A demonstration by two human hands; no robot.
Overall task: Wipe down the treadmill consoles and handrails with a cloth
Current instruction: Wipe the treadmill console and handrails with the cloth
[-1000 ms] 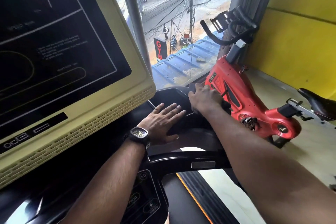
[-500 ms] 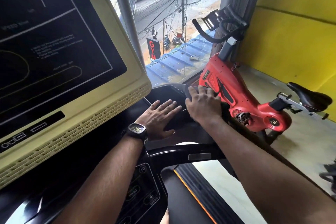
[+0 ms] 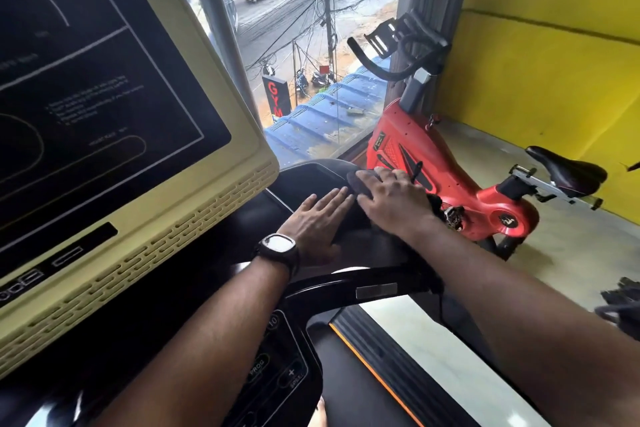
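- The right hand [image 3: 391,201] lies on a dark cloth [image 3: 356,182], fingers spread and fairly straight, pressing it onto the rounded far right corner of the black console deck [image 3: 311,177]; I cannot tell whether the thumb hooks under the fabric
- The left hand [image 3: 318,222] rests flat on the deck just beside it, at 8 o'clock from the right hand, with its fingers straight and together and nothing held
- The cloth sits at about 1 o'clock from the middle of the view and is mostly hidden under the right hand; a fold shows past the fingertips
- Likely slip: the cloth seems pressed rather than gripped, so a stroke over that curved edge could leave it behind or let it drop toward the red exercise bike [image 3: 450,191] at 3 o'clock
- The left forearm crosses above the button panel [image 3: 277,367] at 6 o'clock, so leaning in could press a key
- Dark cloth on dark plastic makes missed patches hard to spot, on the deck and on the handrail [image 3: 346,284] alike
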